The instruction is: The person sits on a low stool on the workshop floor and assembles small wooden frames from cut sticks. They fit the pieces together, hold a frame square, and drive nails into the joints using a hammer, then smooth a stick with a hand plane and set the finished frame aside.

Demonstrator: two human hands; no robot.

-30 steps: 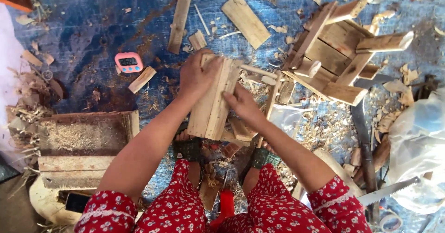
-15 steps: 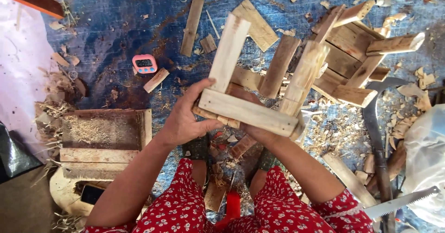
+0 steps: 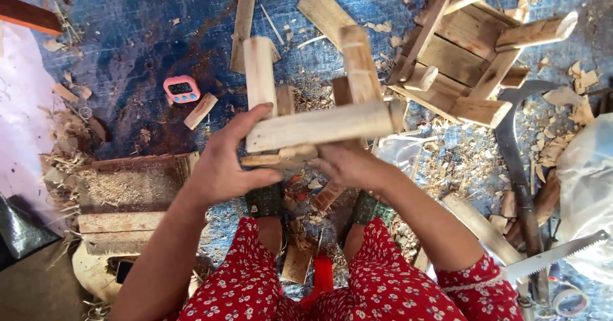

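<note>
Above the blue tarp [image 3: 128, 59] strewn with shavings, left hand [image 3: 220, 164] and right hand [image 3: 348, 164] each hold a closed grip on a small unfinished wooden frame [image 3: 319, 124], raised near a finished stool [image 3: 469, 53] and pink timer [image 3: 181, 89].

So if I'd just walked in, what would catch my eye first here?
Probably the rough wooden frame held up in the middle, the left hand gripping its near end and the right hand under it. Next, a finished little wooden stool lying upturned at the upper right on the blue tarp. A small pink timer stands out at the left, and a handsaw lies at lower right.
</note>
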